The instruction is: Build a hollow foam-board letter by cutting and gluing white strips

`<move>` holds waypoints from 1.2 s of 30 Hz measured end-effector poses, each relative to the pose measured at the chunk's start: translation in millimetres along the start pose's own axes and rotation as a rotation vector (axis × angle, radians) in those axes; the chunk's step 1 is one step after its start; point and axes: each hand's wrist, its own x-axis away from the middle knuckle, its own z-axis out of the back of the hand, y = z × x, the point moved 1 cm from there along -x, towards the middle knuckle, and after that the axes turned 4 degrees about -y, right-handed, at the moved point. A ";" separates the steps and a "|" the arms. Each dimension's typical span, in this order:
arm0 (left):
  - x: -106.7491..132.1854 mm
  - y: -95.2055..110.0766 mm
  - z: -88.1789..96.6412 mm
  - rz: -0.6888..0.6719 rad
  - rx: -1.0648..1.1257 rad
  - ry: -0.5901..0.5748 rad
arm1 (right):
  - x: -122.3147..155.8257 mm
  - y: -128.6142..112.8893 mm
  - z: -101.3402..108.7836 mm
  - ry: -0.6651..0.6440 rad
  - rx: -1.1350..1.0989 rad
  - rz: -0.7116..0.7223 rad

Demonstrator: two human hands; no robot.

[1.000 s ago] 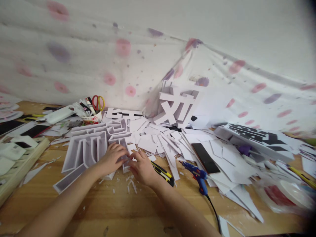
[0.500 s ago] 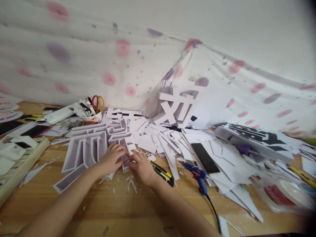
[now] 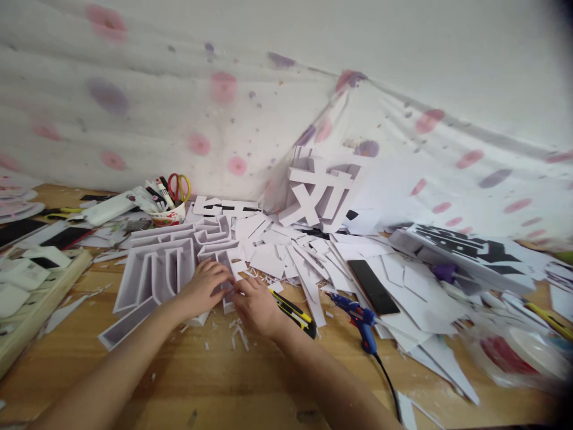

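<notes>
In front of me lies a hollow white foam-board character (image 3: pixel 179 263), its thin upright walls forming open channels. My left hand (image 3: pixel 208 286) is at its right side, fingers bent and closed on the wall there. Close beside it, my right hand (image 3: pixel 255 304) pinches the same wall near its front right end, fingertips almost meeting the left ones. The exact spot they grip is partly hidden by the fingers. A yellow and black utility knife (image 3: pixel 293 312) lies just right of my right hand. Small white scraps (image 3: pixel 239 334) lie below the hands.
Farther right are a blue glue gun (image 3: pixel 358 316) with a black cord and a black phone (image 3: pixel 372 286). A finished white character (image 3: pixel 317 191) stands at the back. A cup (image 3: pixel 168 215) holds scissors and pens. White offcuts (image 3: pixel 308 263) cover the table's middle.
Both hands stay almost in place on the white character's wall. The whole view has shifted very slightly; nothing has been taken up or put down.
</notes>
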 end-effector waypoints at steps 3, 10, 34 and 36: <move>-0.2 0.4 0.2 -0.003 0.003 0.010 | -0.6 0.0 0.5 -0.010 -0.003 0.005; -0.2 0.7 0.2 -0.003 -0.003 0.018 | -2.2 -1.6 3.4 -0.031 0.037 0.005; 24.8 24.1 10.6 -0.019 -0.007 0.160 | 0.3 2.9 -5.7 -0.072 -0.059 -0.035; 33.8 29.0 12.0 -0.006 -0.009 0.123 | 3.5 2.7 -6.8 -0.064 -0.099 -0.060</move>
